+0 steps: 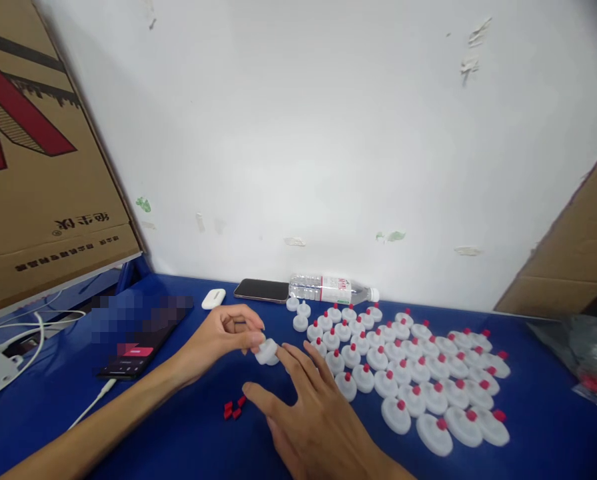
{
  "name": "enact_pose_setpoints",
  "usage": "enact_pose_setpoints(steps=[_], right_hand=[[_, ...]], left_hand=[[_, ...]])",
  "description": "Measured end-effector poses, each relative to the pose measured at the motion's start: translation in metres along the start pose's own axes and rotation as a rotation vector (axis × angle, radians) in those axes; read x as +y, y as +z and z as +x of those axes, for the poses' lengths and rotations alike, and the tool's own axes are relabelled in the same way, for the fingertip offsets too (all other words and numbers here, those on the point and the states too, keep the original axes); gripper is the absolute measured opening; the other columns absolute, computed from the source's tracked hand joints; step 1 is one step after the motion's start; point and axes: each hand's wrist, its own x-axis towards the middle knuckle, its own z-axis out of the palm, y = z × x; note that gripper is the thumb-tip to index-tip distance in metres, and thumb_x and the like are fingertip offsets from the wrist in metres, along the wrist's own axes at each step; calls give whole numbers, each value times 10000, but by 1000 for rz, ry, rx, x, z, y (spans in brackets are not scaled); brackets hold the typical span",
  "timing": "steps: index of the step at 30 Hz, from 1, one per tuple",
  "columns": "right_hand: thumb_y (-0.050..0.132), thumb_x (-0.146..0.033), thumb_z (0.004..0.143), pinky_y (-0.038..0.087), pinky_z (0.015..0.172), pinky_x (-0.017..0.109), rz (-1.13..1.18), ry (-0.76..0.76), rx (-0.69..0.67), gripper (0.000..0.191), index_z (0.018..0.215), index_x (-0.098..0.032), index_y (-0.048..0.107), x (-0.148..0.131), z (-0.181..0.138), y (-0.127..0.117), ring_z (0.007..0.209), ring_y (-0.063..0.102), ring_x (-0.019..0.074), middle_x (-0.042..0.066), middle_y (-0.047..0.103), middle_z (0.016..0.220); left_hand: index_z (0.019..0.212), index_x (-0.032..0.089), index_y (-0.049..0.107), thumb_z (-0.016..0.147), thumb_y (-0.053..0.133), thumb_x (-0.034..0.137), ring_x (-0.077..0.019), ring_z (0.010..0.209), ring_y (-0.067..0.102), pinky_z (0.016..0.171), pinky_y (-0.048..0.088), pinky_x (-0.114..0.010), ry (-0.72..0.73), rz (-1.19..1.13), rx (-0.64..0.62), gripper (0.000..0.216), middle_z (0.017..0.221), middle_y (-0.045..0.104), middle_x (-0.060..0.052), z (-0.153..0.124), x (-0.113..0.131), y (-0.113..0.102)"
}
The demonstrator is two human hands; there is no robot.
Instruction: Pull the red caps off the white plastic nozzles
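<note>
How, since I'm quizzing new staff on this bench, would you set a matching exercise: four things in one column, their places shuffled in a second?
Things
1. clear plastic water bottle
2. small red plastic plugs
3. round white plastic cap
4. small white oval case

Places
A. just left of the dark smartphone
B. pinched in the left hand
C. lying on its side along the white wall
D. loose on the blue table, by the thumb of the right hand

Pairs: 1-C, 2-D, 3-B, 4-A
</note>
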Motion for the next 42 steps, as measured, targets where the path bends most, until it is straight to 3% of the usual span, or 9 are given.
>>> enact_pose_setpoints(steps=[7,9,13,17,21,25,30,35,42], right_hand=[[596,-278,982,381,1173,514,8,10,-8,428,1404,-324,537,0,1,-4,1367,513,263,149,600,1379],[584,-274,985,377,1167,514,13,-5,-8,339,1323,-304,579,1,2,-2,1295,560,252,127,646,1275],[594,-230,932,418,1093,510,-15,-58,67,217,1140,-278,631,1,2,5,947,641,224,59,664,931],[582,-192,888,445,1024,452,-19,-26,46,176,1040,-254,644,0,2,7,818,593,216,39,605,822],[562,-164,880,452,957,394,-1,-22,-19,181,1026,-239,637,-1,1,6,814,571,220,39,590,819],[546,-156,893,450,918,376,32,-32,-64,168,1016,-228,635,0,0,8,815,579,214,35,591,813],[544,-143,893,455,890,366,30,-64,-11,172,1016,-215,641,1,0,10,787,573,207,30,593,793],[520,-130,903,461,884,368,56,-57,23,176,995,-215,644,0,0,10,756,566,200,21,585,776],[534,-116,898,456,918,365,53,-62,-15,181,1013,-217,630,0,0,11,771,586,196,16,589,792]], left_hand=[[810,159,677,745,884,441,-124,611,646,597,494,-215,-44,-38,-172,356,706,707,-11,-9,-2,10],[798,156,665,731,881,480,-130,606,638,596,495,-230,-43,2,-201,395,712,697,-13,-11,-3,13],[825,156,687,785,812,552,-162,671,631,642,494,-265,-11,186,-229,417,768,694,-28,-13,1,17],[700,177,603,948,658,457,-146,671,479,645,373,-269,63,512,-185,379,702,574,7,-11,8,7],[570,190,433,898,679,363,-131,577,369,571,280,-289,79,762,-304,446,622,469,31,-13,11,-5],[565,199,464,894,661,338,-146,557,419,534,264,-298,39,891,-388,407,602,515,14,-21,15,-5],[605,200,535,859,706,369,-152,582,495,519,294,-280,-9,956,-457,350,646,594,10,-25,23,-1],[643,205,586,884,677,365,-137,544,486,499,304,-269,-25,965,-490,303,614,580,27,-24,21,-2],[634,206,523,899,636,295,-145,566,475,523,289,-276,11,971,-450,301,613,564,26,-25,19,0]])
